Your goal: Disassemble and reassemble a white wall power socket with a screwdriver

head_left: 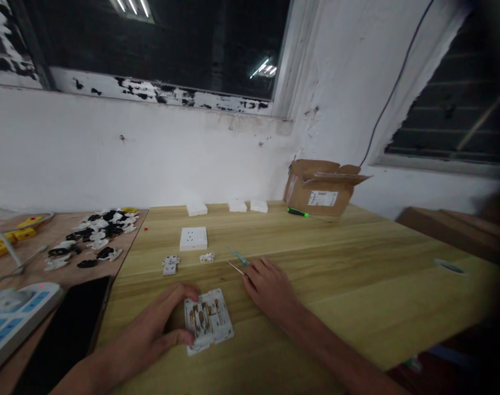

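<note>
My left hand (163, 323) grips the left edge of an opened white socket housing (209, 321), thumb and fingers on its rim, with brass-coloured contacts showing inside. My right hand (268, 285) rests on the wooden table, fingers curled by a thin metal shaft (236, 268); the handle is hidden under the hand. A teal screwdriver (238, 257) lies at its fingertips. Beyond the housing are a small white socket insert (170, 265), a small white part (207, 257) and a white socket (193, 238) lying face up.
White plates (196, 208) line the wall. A cardboard box (322, 189) and a green-black screwdriver (298, 212) are at the back right. Black and white parts (106, 225) are heaped at left, near a power strip (23, 312) and a dark flat slab (69, 329).
</note>
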A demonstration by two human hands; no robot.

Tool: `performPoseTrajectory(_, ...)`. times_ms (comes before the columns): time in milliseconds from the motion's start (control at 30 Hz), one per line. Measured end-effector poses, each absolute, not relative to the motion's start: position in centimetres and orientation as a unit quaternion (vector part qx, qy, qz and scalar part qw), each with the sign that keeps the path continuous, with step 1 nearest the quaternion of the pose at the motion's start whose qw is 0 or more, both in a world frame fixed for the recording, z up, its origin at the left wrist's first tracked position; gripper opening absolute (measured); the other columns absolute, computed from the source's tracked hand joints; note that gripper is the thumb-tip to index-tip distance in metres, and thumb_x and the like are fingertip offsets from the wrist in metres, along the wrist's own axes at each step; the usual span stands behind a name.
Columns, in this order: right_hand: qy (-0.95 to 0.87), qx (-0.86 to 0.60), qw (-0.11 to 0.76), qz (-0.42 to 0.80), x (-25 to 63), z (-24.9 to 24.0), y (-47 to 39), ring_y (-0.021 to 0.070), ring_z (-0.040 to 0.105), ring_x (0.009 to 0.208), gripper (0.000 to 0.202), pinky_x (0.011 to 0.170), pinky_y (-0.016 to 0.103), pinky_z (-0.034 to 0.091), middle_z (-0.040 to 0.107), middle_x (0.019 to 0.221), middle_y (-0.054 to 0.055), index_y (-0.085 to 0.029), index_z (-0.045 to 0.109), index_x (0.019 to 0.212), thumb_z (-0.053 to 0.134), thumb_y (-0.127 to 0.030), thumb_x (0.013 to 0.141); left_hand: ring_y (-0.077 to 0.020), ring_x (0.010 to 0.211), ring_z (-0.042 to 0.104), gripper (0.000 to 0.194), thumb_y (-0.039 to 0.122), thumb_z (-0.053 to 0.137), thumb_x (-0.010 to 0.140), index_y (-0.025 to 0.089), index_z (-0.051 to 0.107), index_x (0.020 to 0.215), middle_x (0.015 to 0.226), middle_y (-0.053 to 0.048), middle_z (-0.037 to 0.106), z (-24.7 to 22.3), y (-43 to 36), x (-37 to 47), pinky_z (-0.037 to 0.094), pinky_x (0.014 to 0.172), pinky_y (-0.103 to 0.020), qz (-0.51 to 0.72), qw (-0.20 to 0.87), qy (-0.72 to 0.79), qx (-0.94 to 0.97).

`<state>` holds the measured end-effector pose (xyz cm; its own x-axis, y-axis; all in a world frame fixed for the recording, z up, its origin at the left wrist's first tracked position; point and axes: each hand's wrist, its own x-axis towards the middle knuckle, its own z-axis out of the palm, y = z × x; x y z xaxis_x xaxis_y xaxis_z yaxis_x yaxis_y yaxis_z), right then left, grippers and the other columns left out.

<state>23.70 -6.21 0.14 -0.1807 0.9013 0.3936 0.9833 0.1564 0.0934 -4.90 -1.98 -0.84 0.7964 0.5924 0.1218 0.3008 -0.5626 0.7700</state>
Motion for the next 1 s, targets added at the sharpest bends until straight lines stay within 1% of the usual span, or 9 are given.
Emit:
performPoseTrajectory(67, -0.774, -0.594, 0.14, -0.167, 23.2, 0.5, -5.8, 0.0239, 0.058, 0.096, 0.013, 0.086, 0.038, 0.046, 0.065, 0.095, 0.009, -0.018, 0.067, 0.089, 0.054, -0.016, 0.09, -0.0274, 0.131, 0.042, 0.05, 0.044, 0.066, 0.087, 0.031, 0.042, 0.128, 0.141, -0.007, 0.045, -1.0, -2.2, -5.1, 0.035, 0.11, -0.04, 0.182, 0.383, 0.256, 0.869)
performPoseTrajectory(133, -0.804, -0.555, 0.15, -0.154, 22.6, 0.9, -5.3, 0.0228, 0.056, 0.096, 0.01, 0.087, 0.037, 0.046, 0.064, 0.096, 0.008, -0.018, 0.066, 0.091, 0.057, -0.016, 0.089, -0.0282, 0.134, 0.04, 0.06, 0.047, 0.071, 0.082, 0.033, 0.039, 0.131, 0.144, -0.006, 0.042, -1.2, -2.3, -5.1, 0.034, 0.112, -0.04, 0.183, 0.376, 0.258, 0.871)
performPoseTrajectory(233, -0.829, -0.528, 0.128, -0.135, 22.0, 1.0, -4.4, 0.0221, 0.057, 0.095, 0.007, 0.086, 0.037, 0.047, 0.064, 0.096, 0.007, -0.018, 0.066, 0.09, 0.06, -0.019, 0.089, -0.0295, 0.134, 0.039, 0.069, 0.05, 0.075, 0.077, 0.034, 0.037, 0.132, 0.147, -0.006, 0.039, -1.5, -2.4, -5.1, 0.034, 0.112, -0.041, 0.18, 0.366, 0.27, 0.872)
performPoseTrajectory(367, -0.831, -0.525, 0.113, -0.143, 21.9, 0.2, -3.7, 0.0215, 0.059, 0.091, 0.004, 0.084, 0.036, 0.049, 0.065, 0.091, 0.005, -0.018, 0.068, 0.086, 0.064, -0.017, 0.088, -0.0325, 0.135, 0.039, 0.068, 0.051, 0.074, 0.077, 0.034, 0.039, 0.133, 0.148, -0.007, 0.039, -1.9, -2.2, -5.1, 0.035, 0.112, -0.046, 0.169, 0.363, 0.28, 0.873)
performPoseTrajectory(467, -0.834, -0.519, 0.119, -0.148, 22.0, -0.4, -3.6, 0.0206, 0.059, 0.089, 0.008, 0.083, 0.035, 0.049, 0.065, 0.09, 0.004, -0.018, 0.067, 0.084, 0.063, -0.014, 0.089, -0.0334, 0.134, 0.039, 0.068, 0.05, 0.075, 0.077, 0.034, 0.041, 0.133, 0.147, -0.007, 0.041, -2.1, -2.2, -5.0, 0.035, 0.112, -0.047, 0.169, 0.358, 0.283, 0.874)
performPoseTrajectory(600, -0.837, -0.516, 0.121, -0.138, 22.1, -0.3, -3.9, 0.0201, 0.059, 0.087, 0.012, 0.083, 0.035, 0.049, 0.064, 0.088, 0.004, -0.018, 0.066, 0.081, 0.06, -0.013, 0.09, -0.0317, 0.133, 0.042, 0.065, 0.048, 0.075, 0.078, 0.035, 0.042, 0.133, 0.145, -0.005, 0.043, -2.0, -2.4, -4.8, 0.036, 0.111, -0.046, 0.162, 0.344, 0.3, 0.875)
performPoseTrajectory(800, -0.83, -0.52, 0.164, -0.111, 22.0, -0.1, -4.2, 0.0211, 0.058, 0.093, 0.007, 0.089, 0.036, 0.047, 0.064, 0.091, 0.005, -0.018, 0.065, 0.086, 0.059, -0.016, 0.089, -0.0309, 0.132, 0.041, 0.064, 0.048, 0.072, 0.08, 0.037, 0.037, 0.133, 0.146, -0.004, 0.04, -1.5, -2.9, -4.6, 0.036, 0.111, -0.047, 0.138, 0.316, 0.32, 0.882)
performPoseTrajectory(900, -0.828, -0.528, 0.155, -0.109, 21.7, -0.1, -4.2, 0.0216, 0.058, 0.091, 0.005, 0.087, 0.037, 0.048, 0.064, 0.09, 0.005, -0.018, 0.065, 0.086, 0.061, -0.018, 0.089, -0.0302, 0.133, 0.04, 0.065, 0.046, 0.073, 0.08, 0.037, 0.036, 0.132, 0.145, -0.004, 0.04, -1.5, -2.9, -4.5, 0.036, 0.112, -0.047, 0.139, 0.309, 0.318, 0.885)
performPoseTrajectory(1000, -0.826, -0.534, 0.141, -0.114, 21.4, -0.2, -4.1, 0.0209, 0.058, 0.089, 0.007, 0.085, 0.036, 0.048, 0.064, 0.089, 0.005, -0.018, 0.066, 0.085, 0.061, -0.016, 0.09, -0.0291, 0.133, 0.04, 0.064, 0.045, 0.072, 0.08, 0.037, 0.035, 0.131, 0.146, -0.004, 0.039, -1.6, -2.8, -4.5, 0.036, 0.112, -0.047, 0.136, 0.307, 0.317, 0.887)
